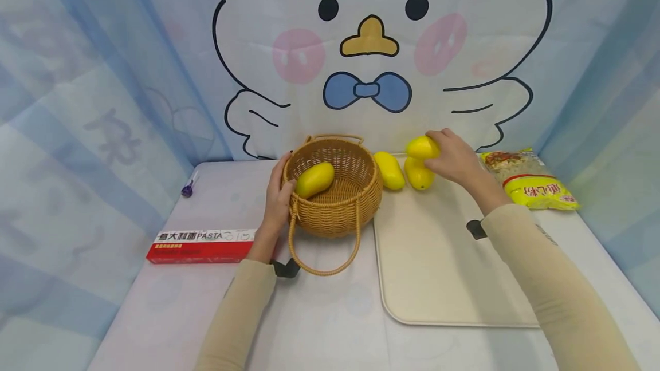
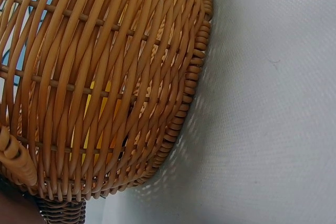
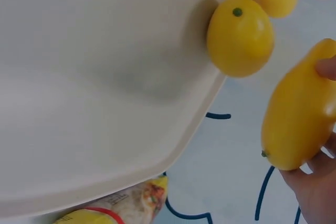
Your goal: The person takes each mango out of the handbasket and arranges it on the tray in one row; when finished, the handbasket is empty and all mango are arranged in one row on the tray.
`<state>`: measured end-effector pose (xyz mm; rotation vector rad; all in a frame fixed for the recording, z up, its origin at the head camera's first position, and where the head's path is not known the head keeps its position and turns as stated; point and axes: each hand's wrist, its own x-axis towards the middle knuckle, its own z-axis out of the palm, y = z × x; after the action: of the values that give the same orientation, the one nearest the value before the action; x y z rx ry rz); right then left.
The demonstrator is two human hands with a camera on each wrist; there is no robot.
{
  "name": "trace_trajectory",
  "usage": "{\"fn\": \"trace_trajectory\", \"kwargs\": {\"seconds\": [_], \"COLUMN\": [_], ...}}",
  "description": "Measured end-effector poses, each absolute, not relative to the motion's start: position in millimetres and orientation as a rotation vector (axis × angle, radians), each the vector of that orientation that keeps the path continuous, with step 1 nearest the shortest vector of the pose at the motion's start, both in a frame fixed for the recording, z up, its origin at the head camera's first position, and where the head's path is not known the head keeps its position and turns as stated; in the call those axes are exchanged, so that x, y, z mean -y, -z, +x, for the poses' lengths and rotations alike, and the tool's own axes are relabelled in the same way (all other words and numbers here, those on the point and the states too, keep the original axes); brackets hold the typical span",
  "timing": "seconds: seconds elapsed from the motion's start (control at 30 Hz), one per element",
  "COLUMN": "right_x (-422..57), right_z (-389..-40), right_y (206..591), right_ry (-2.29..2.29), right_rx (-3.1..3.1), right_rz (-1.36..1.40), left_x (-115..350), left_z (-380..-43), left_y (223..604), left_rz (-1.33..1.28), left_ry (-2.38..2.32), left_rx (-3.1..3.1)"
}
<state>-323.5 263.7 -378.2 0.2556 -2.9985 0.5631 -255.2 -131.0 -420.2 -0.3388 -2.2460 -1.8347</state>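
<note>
My left hand grips the left rim of a round wicker basket, thumb over the edge. One yellow mango lies inside it, and its handle hangs down toward the front. In the left wrist view the woven side fills the left part, with yellow showing through gaps. My right hand holds another mango between thumb and fingers, raised over the tray's far edge. Below it a mango sits on the beige tray, beside another mango next to the basket.
A red and white pasta box lies left of the basket. Farther back is a small purple wrapped lollipop. A yellow food bag rests at the tray's far right corner. A printed curtain hangs behind the table.
</note>
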Motion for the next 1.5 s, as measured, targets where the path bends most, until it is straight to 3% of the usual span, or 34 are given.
{"fn": "trace_trajectory", "kwargs": {"seconds": [0.83,1.5], "right_x": [-304,-297], "right_z": [-316,-321], "right_y": [416,446], "right_ry": [-0.700,-0.872], "right_rx": [2.999,2.926], "right_rz": [-0.030,-0.201], "left_x": [132,132], "left_z": [-257,-257], "left_y": [423,421], "left_rz": [-0.341,-0.351], "left_ry": [1.820,1.825], "left_rx": [2.246,2.237]}}
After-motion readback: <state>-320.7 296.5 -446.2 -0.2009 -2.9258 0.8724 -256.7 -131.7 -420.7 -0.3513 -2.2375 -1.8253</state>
